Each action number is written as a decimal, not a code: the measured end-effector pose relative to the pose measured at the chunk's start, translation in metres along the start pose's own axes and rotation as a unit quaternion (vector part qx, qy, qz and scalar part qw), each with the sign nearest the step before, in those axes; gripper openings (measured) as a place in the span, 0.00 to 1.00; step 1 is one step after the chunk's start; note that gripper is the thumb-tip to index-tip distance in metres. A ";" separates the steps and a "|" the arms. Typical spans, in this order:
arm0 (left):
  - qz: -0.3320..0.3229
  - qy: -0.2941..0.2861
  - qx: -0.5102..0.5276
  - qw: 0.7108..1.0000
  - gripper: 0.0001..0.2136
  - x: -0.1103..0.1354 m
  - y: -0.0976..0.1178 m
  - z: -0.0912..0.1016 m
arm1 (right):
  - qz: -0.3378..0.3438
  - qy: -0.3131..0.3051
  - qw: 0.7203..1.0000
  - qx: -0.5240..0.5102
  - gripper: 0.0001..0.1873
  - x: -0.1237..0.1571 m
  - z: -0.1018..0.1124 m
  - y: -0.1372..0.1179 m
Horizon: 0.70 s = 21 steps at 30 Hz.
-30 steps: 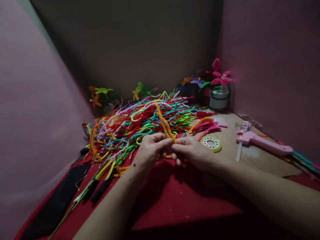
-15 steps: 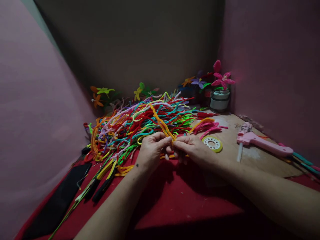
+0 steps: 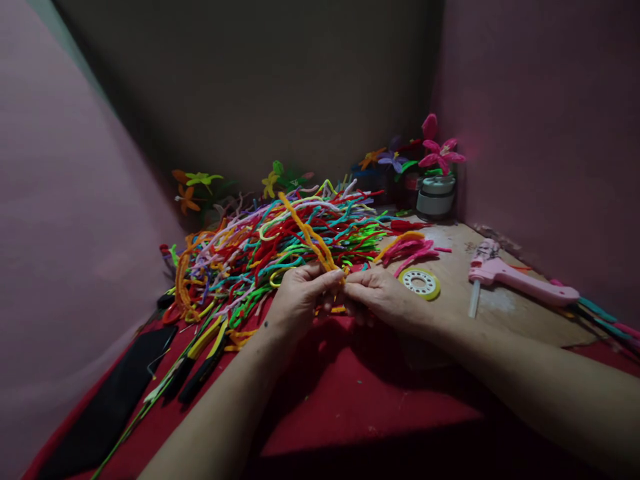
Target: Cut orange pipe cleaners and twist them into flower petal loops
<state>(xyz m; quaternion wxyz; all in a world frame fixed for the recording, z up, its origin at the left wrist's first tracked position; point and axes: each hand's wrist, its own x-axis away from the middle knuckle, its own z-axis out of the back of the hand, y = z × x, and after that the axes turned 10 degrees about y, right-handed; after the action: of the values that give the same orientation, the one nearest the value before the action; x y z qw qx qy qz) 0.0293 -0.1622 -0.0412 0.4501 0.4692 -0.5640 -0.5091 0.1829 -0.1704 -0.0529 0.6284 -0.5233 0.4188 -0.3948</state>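
Note:
An orange pipe cleaner (image 3: 311, 235), bent double, slants up and to the left from between my fingers. Its lower end is pinched by my left hand (image 3: 301, 293), thumb against forefinger. My right hand (image 3: 379, 293) meets the left at that same end, its fingertips closed on the pipe cleaner; the exact grip is partly hidden. Behind both hands spreads a big heap of coloured pipe cleaners (image 3: 300, 223). More orange pieces (image 3: 240, 339) lie on the red cloth (image 3: 360, 413) by my left wrist.
To the right, a yellow tape roll (image 3: 434, 285) and a pink glue gun (image 3: 517, 280) rest on a brown board (image 3: 530, 327). Yellow-and-black pliers (image 3: 205, 363) and a black phone-like slab (image 3: 107, 407) lie left. Pipe-cleaner flowers (image 3: 443, 157) stand at the back.
The orange pipe cleaner's upper end has swung to the left, leaning more. Both hands stay together on its lower end. The whole view has shifted slightly.

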 end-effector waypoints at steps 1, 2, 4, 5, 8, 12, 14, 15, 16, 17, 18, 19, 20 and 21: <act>-0.001 0.006 -0.008 1.000 0.11 0.000 0.001 0.001 | -0.013 -0.013 0.999 -0.032 0.13 -0.001 0.000 0.001; 0.002 0.013 -0.012 1.000 0.11 0.000 0.002 0.001 | -0.030 -0.028 0.996 -0.077 0.12 -0.001 0.001 0.001; 0.013 0.026 -0.014 0.999 0.11 0.001 0.005 0.003 | -0.073 -0.059 0.978 -0.186 0.11 -0.003 0.002 0.003; 0.018 0.030 -0.017 0.999 0.10 0.001 0.007 0.003 | -0.092 -0.072 0.964 -0.237 0.11 -0.004 0.002 0.005; 0.019 0.024 -0.022 0.999 0.09 0.003 0.011 0.003 | -0.125 -0.111 0.932 -0.322 0.11 -0.007 0.004 0.010; 0.023 0.003 -0.013 1.000 0.08 0.005 0.012 0.001 | -0.150 -0.138 0.915 -0.348 0.13 -0.007 0.003 0.016; 0.028 -0.008 0.000 1.000 0.07 0.005 0.011 0.000 | -0.164 -0.135 0.910 -0.355 0.13 -0.007 0.003 0.016; 0.029 -0.013 0.009 0.999 0.07 0.005 0.011 -0.001 | -0.169 -0.133 0.908 -0.360 0.12 -0.007 0.003 0.016; 0.029 -0.016 0.018 0.999 0.07 0.005 0.010 -0.001 | -0.172 -0.132 0.905 -0.365 0.12 -0.006 0.003 0.016; 0.030 -0.018 0.027 0.999 0.07 0.005 0.010 -0.002 | -0.174 -0.133 0.903 -0.370 0.11 -0.006 0.002 0.016; 0.032 -0.019 0.032 0.999 0.07 0.006 0.010 -0.002 | -0.176 -0.135 0.900 -0.374 0.10 -0.005 0.002 0.016; 0.035 -0.018 0.034 0.999 0.07 0.006 0.010 -0.002 | -0.177 -0.137 0.899 -0.377 0.10 -0.005 0.002 0.015; 0.038 -0.017 0.032 0.999 0.07 0.006 0.010 -0.003 | -0.177 -0.139 0.898 -0.378 0.10 -0.005 0.002 0.016; 0.041 -0.014 0.030 0.999 0.07 0.006 0.010 -0.003 | -0.177 -0.140 0.898 -0.378 0.09 -0.005 0.002 0.016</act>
<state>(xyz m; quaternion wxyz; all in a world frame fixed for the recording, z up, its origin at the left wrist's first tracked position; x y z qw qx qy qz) 0.0304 -0.1684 -0.0304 0.4482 0.4523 -0.6038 -0.4795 0.1836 -0.1629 -0.0678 0.3556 -0.8366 0.3446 -0.2342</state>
